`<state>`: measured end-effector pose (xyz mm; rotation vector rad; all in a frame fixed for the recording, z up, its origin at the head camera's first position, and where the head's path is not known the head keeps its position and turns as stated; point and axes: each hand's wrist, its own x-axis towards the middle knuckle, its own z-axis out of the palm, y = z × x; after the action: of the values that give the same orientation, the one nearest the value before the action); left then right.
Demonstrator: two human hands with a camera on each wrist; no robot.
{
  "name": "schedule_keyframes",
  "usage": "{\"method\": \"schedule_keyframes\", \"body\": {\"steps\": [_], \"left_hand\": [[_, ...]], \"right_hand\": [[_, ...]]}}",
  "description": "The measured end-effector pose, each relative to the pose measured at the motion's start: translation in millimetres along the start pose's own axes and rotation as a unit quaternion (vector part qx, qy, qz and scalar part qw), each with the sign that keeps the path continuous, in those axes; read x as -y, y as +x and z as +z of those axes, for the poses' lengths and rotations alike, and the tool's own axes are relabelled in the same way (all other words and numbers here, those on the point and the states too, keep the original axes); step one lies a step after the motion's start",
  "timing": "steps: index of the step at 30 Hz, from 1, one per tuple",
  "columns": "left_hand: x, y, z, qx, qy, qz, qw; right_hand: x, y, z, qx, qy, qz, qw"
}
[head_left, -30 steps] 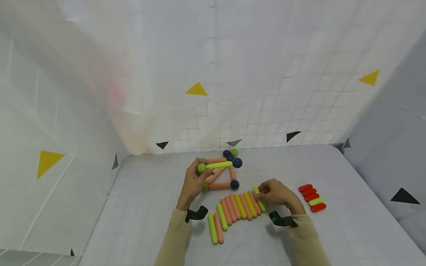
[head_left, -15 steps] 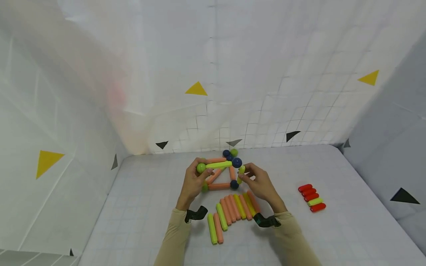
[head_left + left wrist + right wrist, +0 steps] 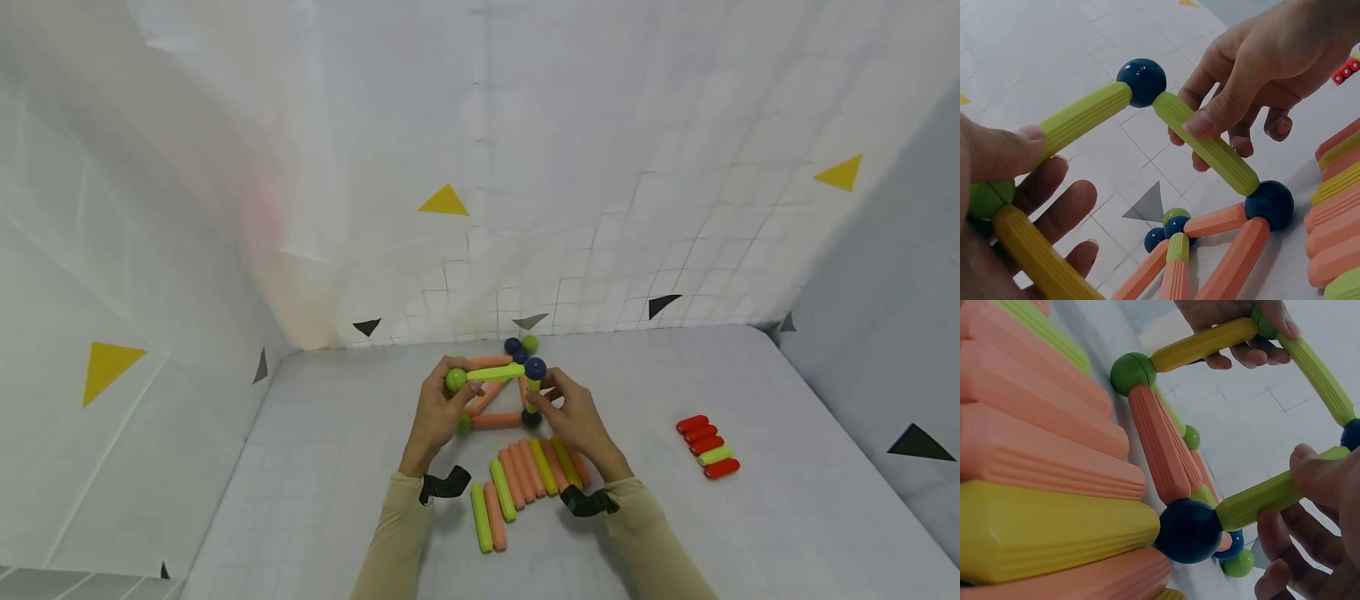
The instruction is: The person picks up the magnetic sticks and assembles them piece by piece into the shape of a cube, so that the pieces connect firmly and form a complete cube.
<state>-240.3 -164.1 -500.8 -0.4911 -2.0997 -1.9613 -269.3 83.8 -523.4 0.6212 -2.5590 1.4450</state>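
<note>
The lime stick (image 3: 1216, 153), a second ago at the right end of the row of sticks (image 3: 528, 471), now spans the upper blue ball (image 3: 1141, 82) and lower blue ball (image 3: 1269, 205), pinched by the right hand (image 3: 576, 414); this apparently closes a four-sided loop. The left hand (image 3: 437, 408) clamps the green ball (image 3: 455, 380).

Open bench (image 3: 637, 383) separates the right grip (image 3: 576, 408) from a short row of red and lime sticks (image 3: 707, 447); more lies outside the left grip (image 3: 441, 400). A longer stick row (image 3: 512, 479) obstructs the near side between the forearms, while balls (image 3: 512, 345) crowd the gap between frame (image 3: 497, 422) and back wall (image 3: 600, 167).
</note>
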Motion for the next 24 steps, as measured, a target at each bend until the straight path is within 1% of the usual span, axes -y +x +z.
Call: {"method": "schedule_keyframes", "body": {"steps": [5, 7, 12, 17, 24], "left_hand": [[-2.5, 1.8, -0.1, 0.001, -0.014, -0.005, 0.9999], [-1.2, 1.8, -0.3, 0.002, -0.013, -0.008, 0.9999], [0.8, -0.2, -1.8, 0.005, 0.013, -0.020, 0.9997], [-0.4, -1.0, -2.6, 0.013, 0.033, -0.032, 0.9989], [-2.1, -1.0, -3.0, 0.023, 0.025, -0.042, 0.9986]], "right_hand": [[0.0, 1.1, -0.1, 0.005, -0.001, 0.005, 1.0000], [0.5, 0.7, -0.3, 0.007, 0.000, 0.008, 0.9999], [-0.2, -1.6, -1.1, 0.016, 0.007, 0.015, 0.9997], [-1.3, -2.8, -2.2, 0.029, 0.010, 0.019, 0.9994], [-2.6, -2.7, -3.0, 0.038, 0.016, 0.024, 0.9989]]}}
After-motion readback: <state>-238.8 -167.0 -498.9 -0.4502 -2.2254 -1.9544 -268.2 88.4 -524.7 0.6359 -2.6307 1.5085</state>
